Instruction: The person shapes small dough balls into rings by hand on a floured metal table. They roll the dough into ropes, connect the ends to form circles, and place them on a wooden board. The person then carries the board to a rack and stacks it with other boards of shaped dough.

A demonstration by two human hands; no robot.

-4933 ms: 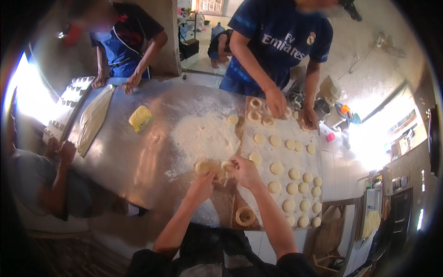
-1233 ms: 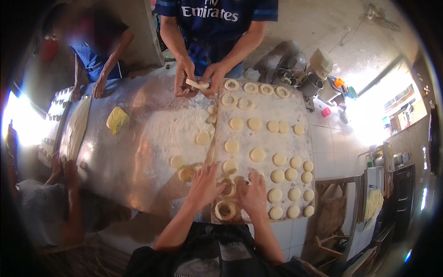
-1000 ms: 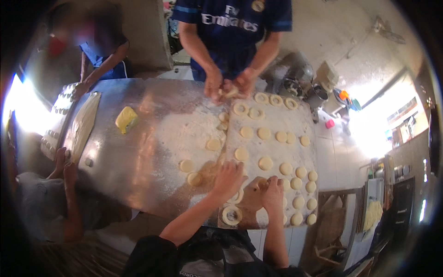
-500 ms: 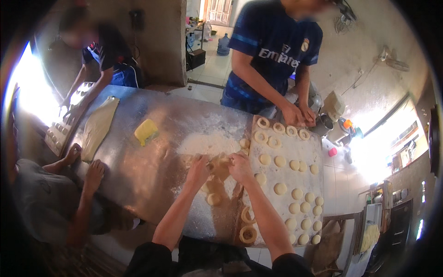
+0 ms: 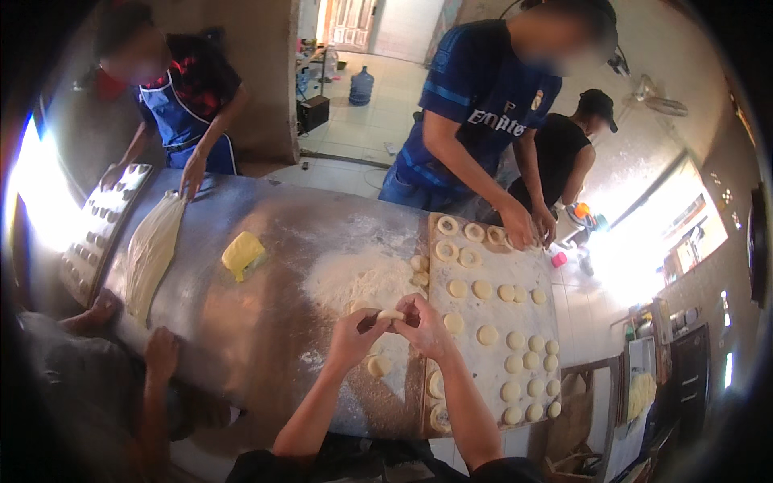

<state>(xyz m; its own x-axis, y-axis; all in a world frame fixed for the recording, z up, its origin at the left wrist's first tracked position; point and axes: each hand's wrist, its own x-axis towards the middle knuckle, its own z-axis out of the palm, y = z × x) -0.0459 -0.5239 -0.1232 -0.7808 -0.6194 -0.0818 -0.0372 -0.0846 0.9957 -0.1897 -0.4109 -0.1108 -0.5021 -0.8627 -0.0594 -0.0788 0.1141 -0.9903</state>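
Note:
Just above the floured metal table (image 5: 282, 314), my left hand (image 5: 354, 336) and my right hand (image 5: 425, 328) are close together. Their thumbs and fingers pinch a small pale piece of dough (image 5: 391, 315) between them. On the table below lies a dough ball (image 5: 378, 366). Two more dough balls (image 5: 419, 264) rest by the edge of a floured board (image 5: 499, 278) to the right. Rows of flattened dough rounds (image 5: 487, 335) cover that board, with dough rings (image 5: 446, 250) at its far end. A heap of flour (image 5: 346, 274) is spread beyond my hands.
A yellow block of fat (image 5: 244, 254) sits mid-table. Farther left, a co-worker's hand (image 5: 193, 173) touches a long dough sheet (image 5: 153, 253), beside a tray of small pieces (image 5: 105, 217). Another co-worker's hands (image 5: 527, 227) are over the rings. A third person's hand (image 5: 161, 354) is at the near left.
My hands have come together from apart, with the dough piece now between them. The far-left co-worker has straightened, one hand now on the dough sheet. Another person shows at the back right.

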